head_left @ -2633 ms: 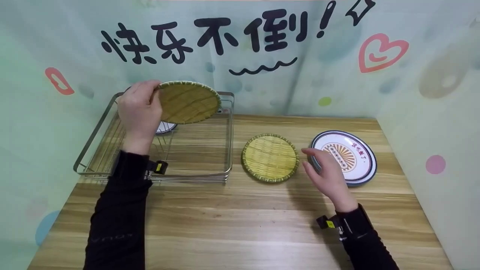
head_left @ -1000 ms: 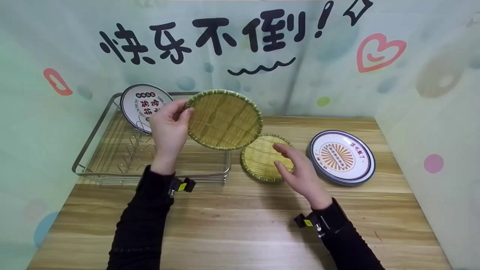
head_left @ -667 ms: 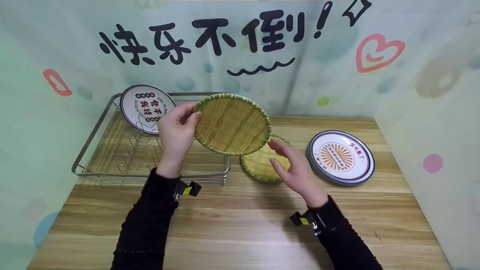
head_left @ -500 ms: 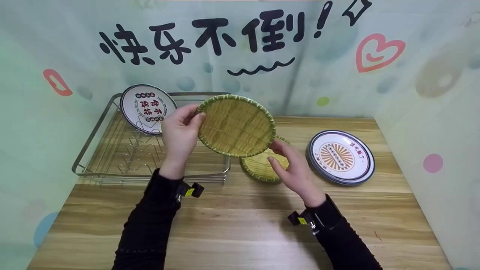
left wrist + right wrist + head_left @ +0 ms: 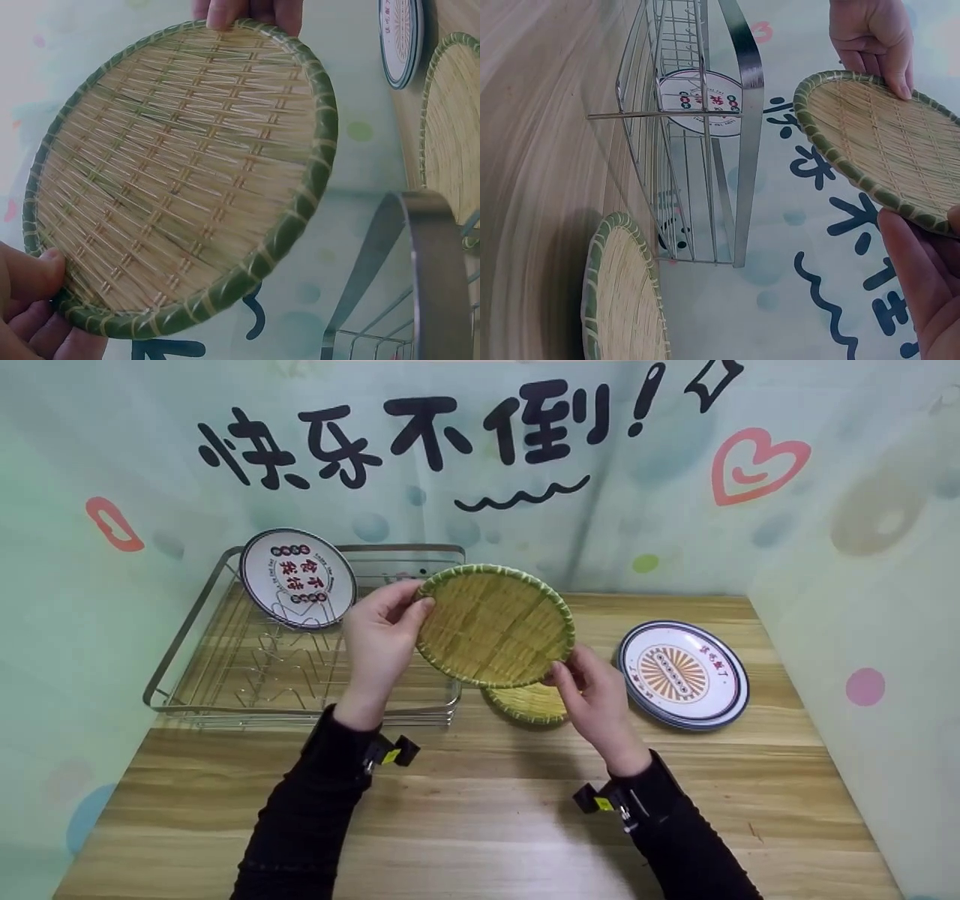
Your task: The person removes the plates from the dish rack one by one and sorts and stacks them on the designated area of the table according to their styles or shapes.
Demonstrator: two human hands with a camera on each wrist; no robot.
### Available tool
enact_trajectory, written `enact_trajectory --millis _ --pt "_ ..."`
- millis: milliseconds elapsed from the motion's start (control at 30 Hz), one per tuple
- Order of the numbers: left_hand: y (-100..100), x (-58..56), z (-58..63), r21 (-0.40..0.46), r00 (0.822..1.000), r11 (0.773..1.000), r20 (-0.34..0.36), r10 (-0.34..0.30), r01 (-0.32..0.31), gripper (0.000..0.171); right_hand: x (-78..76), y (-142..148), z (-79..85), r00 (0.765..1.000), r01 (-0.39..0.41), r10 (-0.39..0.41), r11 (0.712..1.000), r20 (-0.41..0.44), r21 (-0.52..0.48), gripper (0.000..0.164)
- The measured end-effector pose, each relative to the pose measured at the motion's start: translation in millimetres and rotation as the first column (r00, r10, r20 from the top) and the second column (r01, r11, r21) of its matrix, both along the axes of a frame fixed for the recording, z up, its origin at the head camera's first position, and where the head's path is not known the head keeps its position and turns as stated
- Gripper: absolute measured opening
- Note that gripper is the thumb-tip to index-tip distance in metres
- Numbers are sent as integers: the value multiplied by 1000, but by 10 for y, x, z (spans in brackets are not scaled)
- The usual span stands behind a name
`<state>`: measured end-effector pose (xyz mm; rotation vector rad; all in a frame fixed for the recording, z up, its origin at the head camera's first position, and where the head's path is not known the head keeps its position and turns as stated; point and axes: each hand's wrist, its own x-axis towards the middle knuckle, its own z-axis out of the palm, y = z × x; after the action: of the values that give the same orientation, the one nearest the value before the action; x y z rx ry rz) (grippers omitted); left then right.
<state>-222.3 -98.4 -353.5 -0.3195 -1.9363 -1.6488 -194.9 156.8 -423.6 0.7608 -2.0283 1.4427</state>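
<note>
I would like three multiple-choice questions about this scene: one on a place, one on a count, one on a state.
1. Where does the printed plate at the left stand?
A. in the wire rack
B. flat on the table
C. on the woven tray

2. How many woven trays are visible?
A. one
B. two
C. three

3. How is the raised woven tray held?
A. by the left hand only
B. by nobody
C. by both hands

Answers:
1 A, the plate leans upright inside the rack.
2 B, one is raised and a second tray lies on the table.
3 C, the left hand and the right hand pinch opposite rims.
</note>
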Motion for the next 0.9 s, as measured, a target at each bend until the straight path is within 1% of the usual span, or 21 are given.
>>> enact_trajectory --millis 100,167,300,433,533,700,767,900 --pt "12 -4 -22 5 1000 1000 -3 -28 28 19 6 24 -1 1000 15 -15 1000 3 -20 17" --pt "21 -3 -32 8 999 999 1 -51 51 19 8 40 3 1000 20 -19 999 23 -41 16" --pt "45 12 -39 -7 996 996 10 -90 90 20 23 76 15 995 20 -12 997 99 -80 17" --pt "84 36 -49 -42 994 993 4 -112 112 22 42 110 20 986 18 3 992 165 -127 18" --pt "109 54 -59 -88 993 989 16 -120 121 28 43 136 12 982 21 10 987 189 -161 18" --pt "112 93 -76 -195 990 972 78 -115 129 48 32 180 -1 972 36 11 980 233 -196 18" --pt "100 113 -95 -240 991 963 79 -109 125 54 25 199 0 967 47 9 976 255 -212 18" --pt "67 157 -148 -309 995 946 49 -88 98 60 4 245 -1 959 73 -5 970 283 -232 18"
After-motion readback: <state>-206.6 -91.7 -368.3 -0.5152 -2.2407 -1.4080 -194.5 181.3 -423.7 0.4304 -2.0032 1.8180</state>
